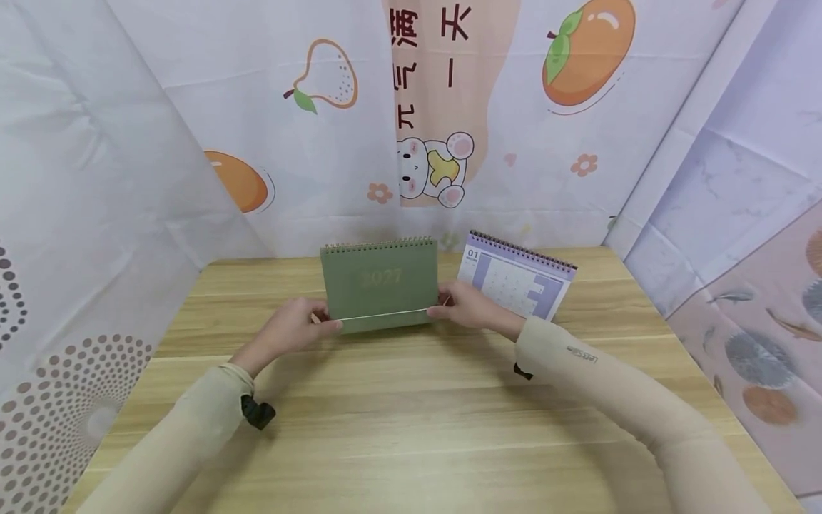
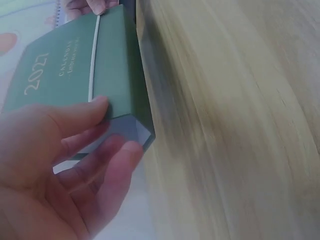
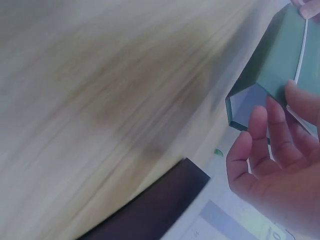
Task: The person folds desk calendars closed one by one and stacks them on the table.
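A green 2027 desk calendar (image 1: 382, 282) with a spiral-bound top stands at the table's back, its front facing me. A thin white elastic band (image 1: 383, 315) runs across the lower part of its cover. My left hand (image 1: 292, 328) holds the calendar's left edge, thumb on the front at the band and fingers at the open side of the folded stand (image 2: 131, 126). At the opposite edge my right hand (image 1: 469, 305) grips likewise, its thumb on the band's other end. In the right wrist view, its outer fingers (image 3: 240, 150) curl loosely beside the stand.
Right of the green calendar stands a purple-and-white desk calendar (image 1: 514, 278), partly behind my right hand. Its dark base (image 3: 150, 205) shows in the right wrist view. A printed curtain (image 1: 347, 143) hangs behind the wooden table (image 1: 385, 428).
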A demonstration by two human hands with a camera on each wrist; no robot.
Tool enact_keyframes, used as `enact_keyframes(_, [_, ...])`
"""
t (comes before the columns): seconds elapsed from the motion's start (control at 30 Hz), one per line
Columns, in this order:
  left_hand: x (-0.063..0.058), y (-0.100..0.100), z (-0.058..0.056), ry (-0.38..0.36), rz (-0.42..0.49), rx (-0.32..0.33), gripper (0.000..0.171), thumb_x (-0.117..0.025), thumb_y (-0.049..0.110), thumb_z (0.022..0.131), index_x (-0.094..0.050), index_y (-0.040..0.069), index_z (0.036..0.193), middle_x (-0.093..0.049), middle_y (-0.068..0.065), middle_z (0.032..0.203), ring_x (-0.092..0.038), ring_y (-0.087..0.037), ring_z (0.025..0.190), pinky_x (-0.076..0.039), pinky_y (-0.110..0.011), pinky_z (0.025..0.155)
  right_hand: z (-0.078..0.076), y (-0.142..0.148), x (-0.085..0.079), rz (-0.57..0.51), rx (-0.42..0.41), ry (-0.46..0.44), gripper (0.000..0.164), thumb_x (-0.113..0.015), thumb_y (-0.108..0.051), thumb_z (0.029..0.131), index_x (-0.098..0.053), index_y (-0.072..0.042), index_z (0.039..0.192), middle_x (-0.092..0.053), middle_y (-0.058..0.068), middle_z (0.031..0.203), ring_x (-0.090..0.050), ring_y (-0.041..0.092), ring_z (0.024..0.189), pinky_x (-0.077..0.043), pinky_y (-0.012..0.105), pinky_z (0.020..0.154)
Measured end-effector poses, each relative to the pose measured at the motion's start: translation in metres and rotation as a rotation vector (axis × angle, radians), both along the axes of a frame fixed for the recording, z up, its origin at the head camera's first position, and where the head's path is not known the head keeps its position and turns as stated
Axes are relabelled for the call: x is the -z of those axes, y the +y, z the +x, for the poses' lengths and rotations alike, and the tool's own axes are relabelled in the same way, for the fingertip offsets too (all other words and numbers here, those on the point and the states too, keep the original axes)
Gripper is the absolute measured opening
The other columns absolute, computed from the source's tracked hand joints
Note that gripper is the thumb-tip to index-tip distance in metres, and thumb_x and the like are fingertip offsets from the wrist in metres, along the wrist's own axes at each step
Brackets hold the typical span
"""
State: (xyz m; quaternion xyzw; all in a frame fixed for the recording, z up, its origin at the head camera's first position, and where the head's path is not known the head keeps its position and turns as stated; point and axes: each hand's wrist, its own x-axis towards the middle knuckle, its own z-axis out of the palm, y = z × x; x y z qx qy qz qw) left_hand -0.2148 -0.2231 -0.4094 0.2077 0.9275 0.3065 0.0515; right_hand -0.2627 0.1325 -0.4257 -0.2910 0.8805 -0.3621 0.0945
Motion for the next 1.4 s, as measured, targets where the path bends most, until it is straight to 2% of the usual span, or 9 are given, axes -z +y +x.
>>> enact_keyframes(0.2, [-0.005, 0.005, 0.001, -0.019, 0.062, 0.006, 0.022, -0.076, 0.024, 0.093, -0.063, 0.013, 0.081, -0.070, -0.007, 0.096, -0.066, -0.016, 0.069, -0.052, -0.033, 0.058, 0.006, 0.012, -0.011, -0.025, -0.004, -0.001, 0.019, -0.076, -0.019, 0.094, -0.061, -0.011, 0.084, -0.059, -0.003, 0.071, -0.046, 0.011, 0.062, -0.038, 0.027, 0.058])
enact_keyframes(0.43, [-0.012, 0.012, 0.007, -0.002, 0.163, 0.021, 0.020, -0.079, 0.025, 0.091, -0.063, 0.012, 0.095, -0.061, -0.010, 0.120, -0.064, -0.029, 0.102, -0.056, -0.033, 0.067, 0.016, 0.025, -0.025, -0.086, -0.009, -0.100, 0.029, -0.076, -0.019, 0.094, -0.052, -0.010, 0.081, -0.053, -0.001, 0.070, -0.044, 0.014, 0.065, -0.038, 0.027, 0.061])
enact_keyframes(0.57, [-0.014, 0.017, 0.012, 0.007, 0.199, 0.034, 0.025, -0.079, 0.027, 0.091, -0.062, 0.010, 0.100, -0.051, -0.016, 0.136, -0.055, -0.038, 0.117, -0.059, -0.039, 0.076, 0.025, 0.030, -0.029, -0.148, 0.000, -0.192, 0.016, -0.073, -0.019, 0.096, -0.066, -0.007, 0.103, -0.066, 0.000, 0.082, -0.057, 0.017, 0.074, -0.046, 0.027, 0.067])
enact_keyframes(0.77, [-0.012, 0.023, 0.017, -0.001, 0.204, 0.063, 0.038, -0.078, 0.032, 0.092, -0.058, 0.007, 0.113, -0.046, -0.017, 0.145, -0.051, -0.040, 0.130, -0.043, -0.057, 0.106, 0.036, 0.036, -0.031, -0.235, 0.020, -0.313, 0.046, -0.070, -0.017, 0.098, -0.057, -0.010, 0.142, -0.074, 0.008, 0.094, -0.067, 0.025, 0.084, -0.053, 0.034, 0.072])
enact_keyframes(0.93, [-0.011, 0.025, 0.022, -0.097, 0.294, 0.093, 0.046, -0.072, 0.030, 0.097, -0.049, 0.005, 0.128, -0.051, -0.016, 0.137, -0.054, -0.038, 0.127, -0.050, -0.051, 0.101, 0.043, 0.034, -0.029, -0.259, 0.053, -0.333, 0.057, -0.071, -0.021, 0.098, -0.050, -0.011, 0.150, -0.072, 0.009, 0.098, -0.065, 0.027, 0.085, -0.056, 0.041, 0.076])
enact_keyframes(1.07, [-0.010, 0.023, 0.026, -0.162, 0.334, 0.082, 0.052, -0.066, 0.030, 0.101, -0.041, 0.004, 0.139, -0.046, -0.020, 0.139, -0.057, -0.041, 0.121, -0.058, -0.042, 0.085, 0.049, 0.029, -0.026, -0.255, 0.076, -0.299, 0.056, -0.071, -0.024, 0.097, -0.052, -0.014, 0.150, -0.068, 0.011, 0.106, -0.062, 0.027, 0.088, -0.054, 0.037, 0.073])
enact_keyframes(1.17, [-0.011, 0.021, 0.028, -0.178, 0.351, 0.068, 0.055, -0.064, 0.030, 0.102, -0.037, 0.004, 0.143, -0.043, -0.021, 0.141, -0.057, -0.043, 0.119, -0.060, -0.038, 0.075, 0.053, 0.025, -0.024, -0.316, 0.077, -0.347, 0.064, -0.068, -0.024, 0.100, -0.040, -0.015, 0.157, -0.057, 0.014, 0.134, -0.063, 0.028, 0.109, -0.056, 0.037, 0.084])
enact_keyframes(1.27, [-0.013, 0.018, 0.027, -0.164, 0.364, 0.054, 0.055, -0.065, 0.029, 0.102, -0.038, 0.002, 0.141, -0.043, -0.022, 0.140, -0.057, -0.043, 0.118, -0.060, -0.039, 0.071, 0.054, 0.021, -0.021, -0.386, 0.071, -0.412, 0.073, -0.064, -0.025, 0.103, -0.023, -0.013, 0.162, -0.029, 0.016, 0.161, -0.051, 0.034, 0.133, -0.053, 0.040, 0.097])
enact_keyframes(1.4, [-0.016, 0.014, 0.024, -0.149, 0.359, 0.020, 0.054, -0.066, 0.029, 0.101, -0.039, 0.001, 0.138, -0.046, -0.022, 0.137, -0.058, -0.042, 0.114, -0.060, -0.042, 0.071, 0.052, 0.013, -0.017, -0.414, 0.073, -0.442, 0.075, -0.061, -0.031, 0.104, -0.016, -0.025, 0.164, -0.025, 0.014, 0.164, -0.050, 0.035, 0.134, -0.050, 0.048, 0.100])
